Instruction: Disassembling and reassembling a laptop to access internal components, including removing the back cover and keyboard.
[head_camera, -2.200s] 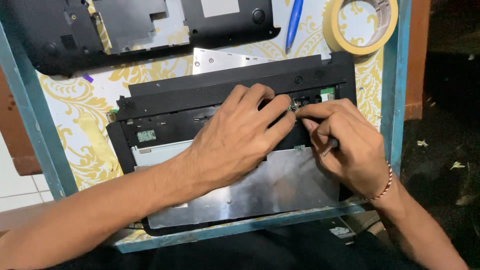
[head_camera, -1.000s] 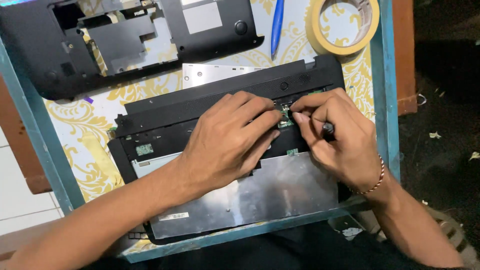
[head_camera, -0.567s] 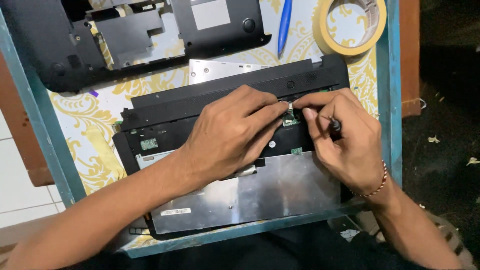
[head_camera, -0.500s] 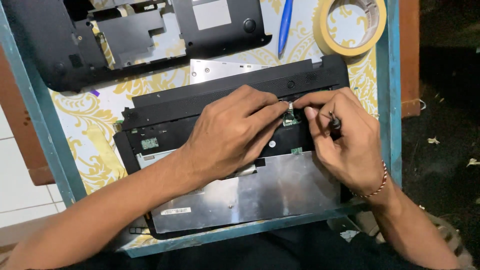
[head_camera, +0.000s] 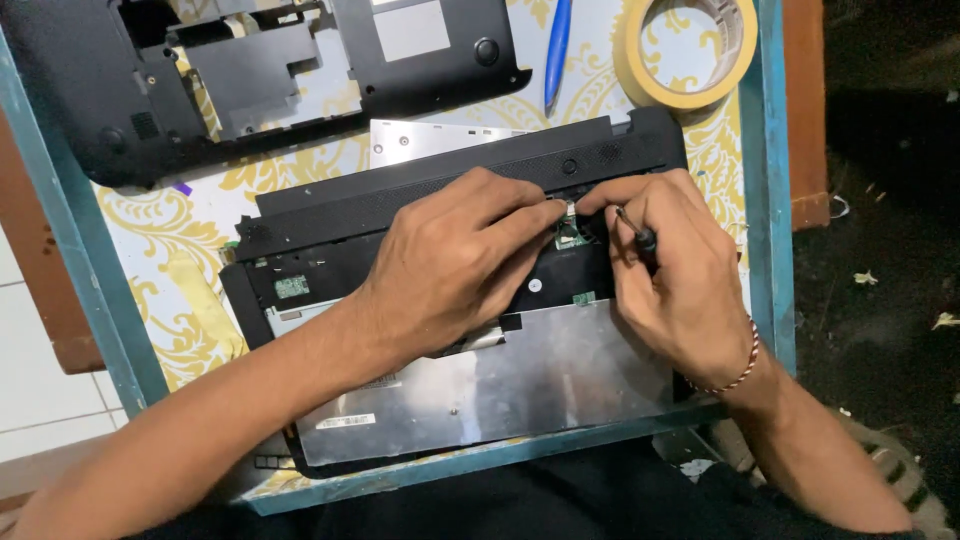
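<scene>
While we work on the black plastic laptop chassis with its silver metal plate (head_camera: 500, 390), which lies on the blue-edged table with yellow patterned cloth (head_camera: 770, 200), our left hand (head_camera: 450, 270) pinches the small flat ribbon cable (head_camera: 568, 232) with its fingertips. Our right hand (head_camera: 680, 280), curled closed around the thin dark screwdriver (head_camera: 636, 232), is touching it. We judge a slip of the tip could tear this cable or scratch the board.

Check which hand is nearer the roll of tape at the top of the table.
Right. The right hand lies below the roll of tape, on the laptop's right side. The left hand rests at the laptop's middle, farther left of the roll.
</scene>
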